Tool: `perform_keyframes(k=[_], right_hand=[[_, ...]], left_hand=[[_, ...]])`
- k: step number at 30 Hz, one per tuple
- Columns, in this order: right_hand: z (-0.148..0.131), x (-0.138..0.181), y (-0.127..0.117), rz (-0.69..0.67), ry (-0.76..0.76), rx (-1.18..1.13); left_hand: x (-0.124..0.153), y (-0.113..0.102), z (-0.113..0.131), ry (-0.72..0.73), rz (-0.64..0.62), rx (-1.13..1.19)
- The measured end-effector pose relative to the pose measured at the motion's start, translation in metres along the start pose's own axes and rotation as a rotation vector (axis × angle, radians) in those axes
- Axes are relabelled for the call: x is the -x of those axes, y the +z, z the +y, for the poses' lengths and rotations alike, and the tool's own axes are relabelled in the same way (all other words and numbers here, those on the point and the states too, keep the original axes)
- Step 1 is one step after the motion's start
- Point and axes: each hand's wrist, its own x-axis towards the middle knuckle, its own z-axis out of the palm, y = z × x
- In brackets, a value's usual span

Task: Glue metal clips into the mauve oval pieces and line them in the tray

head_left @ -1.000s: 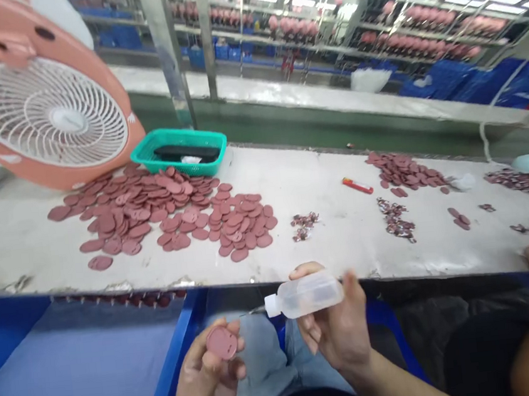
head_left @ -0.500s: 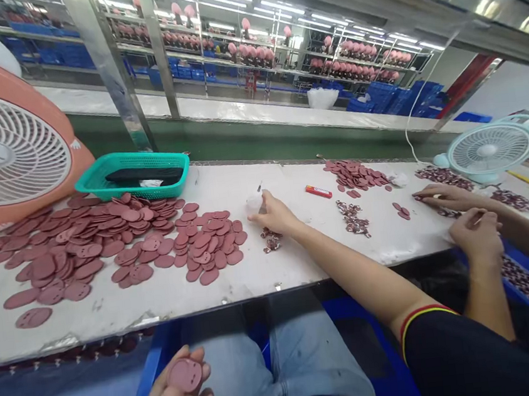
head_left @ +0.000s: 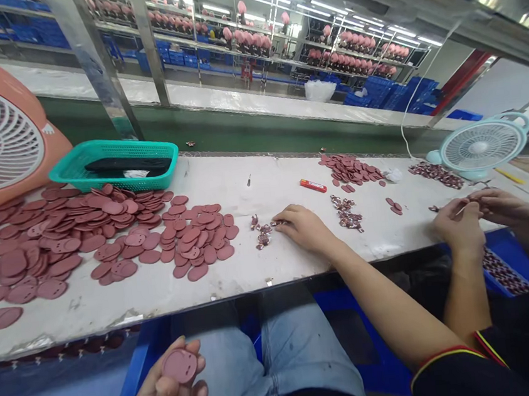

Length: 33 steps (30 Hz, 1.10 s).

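Note:
Low at the left, my left hand [head_left: 165, 394] holds a dusky-pink oval disc [head_left: 180, 365] with small dark holes, between thumb and fingers. My right hand [head_left: 303, 227] is over the white table, its fingertips pinched on a small brown part [head_left: 275, 223]. Just left of those fingertips lies a small cluster of similar brown parts [head_left: 263, 236]. Behind the cluster a thin dark needle tip [head_left: 249, 179] shows; its pale body is hard to make out against the table. Farther left are heaps of pink oval discs [head_left: 202, 233].
A green basket [head_left: 168, 181] with a black item inside stands behind the discs, beside an orange fan [head_left: 45, 142]. A red marker-like stick [head_left: 313, 185] and more brown parts [head_left: 347, 214] lie to the right. A co-worker's hands [head_left: 460, 221] work near a pale blue fan [head_left: 481, 147].
My right hand has let go of the small white needle-tipped bottle and moved right and nearer, to the brown parts. The left hand still holds its disc. The co-worker's hands have come together.

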Motion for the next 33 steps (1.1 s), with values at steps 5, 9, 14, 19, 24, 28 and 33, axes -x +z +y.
perform_keyframes(k=[5,9,14,19,24,28,33], right_hand=[[-0.008,0.009,0.000,0.101,0.088,-0.140],[-0.046,0.042,0.009,-0.005,0.080,-0.418],[-0.108,0.079,0.020,-0.270,0.086,-0.922],[-0.135,0.089,0.017,-0.481,0.168,-1.100],[-0.137,0.089,0.013,-0.395,-0.084,-0.769],[-0.137,0.088,0.013,-0.352,-0.259,-0.620],[-0.138,0.085,0.011,-0.339,-0.389,-0.529]], left_hand=[[0.012,0.012,0.001,-0.049,-0.009,0.020],[0.030,0.025,0.004,-0.094,0.020,-0.011],[0.044,0.037,0.008,-0.147,-0.023,-0.056],[0.043,0.032,0.010,-0.198,-0.158,-0.103],[0.041,0.022,0.010,-0.203,-0.270,-0.097],[0.040,0.020,0.008,-0.204,-0.275,-0.087],[0.041,0.018,0.006,-0.237,-0.262,-0.082]])
